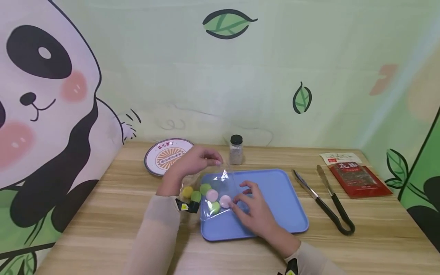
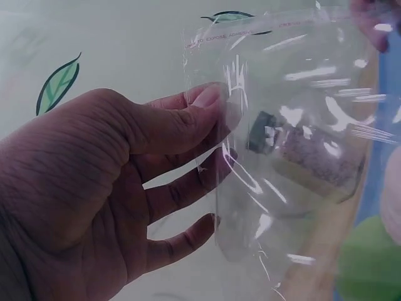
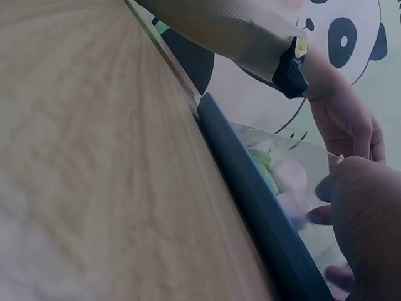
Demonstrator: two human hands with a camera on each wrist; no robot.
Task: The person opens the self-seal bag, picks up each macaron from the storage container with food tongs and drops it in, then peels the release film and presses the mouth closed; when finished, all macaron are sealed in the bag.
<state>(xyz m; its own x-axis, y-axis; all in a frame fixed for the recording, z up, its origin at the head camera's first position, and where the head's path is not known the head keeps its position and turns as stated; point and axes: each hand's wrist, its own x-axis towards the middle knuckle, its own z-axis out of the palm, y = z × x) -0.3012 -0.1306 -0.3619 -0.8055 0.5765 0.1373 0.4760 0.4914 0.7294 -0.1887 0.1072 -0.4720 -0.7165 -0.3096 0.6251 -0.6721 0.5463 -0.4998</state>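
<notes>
A clear plastic bag with a printed strip along its edge hangs over the left part of a blue tray. Several small round pieces show through it: pink ones, green ones and a yellow one. My left hand pinches one edge of the bag between thumb and forefinger, its other fingers loosely bent behind the film. At the bag's right edge, my right hand pinches the film with thumb and a fingertip beside a pink piece; its other fingers stand apart.
Behind the tray stands a black-capped jar. A patterned plate lies at the back left, partly behind my left hand. Black-handled tongs and a red packet lie on the wooden table to the right.
</notes>
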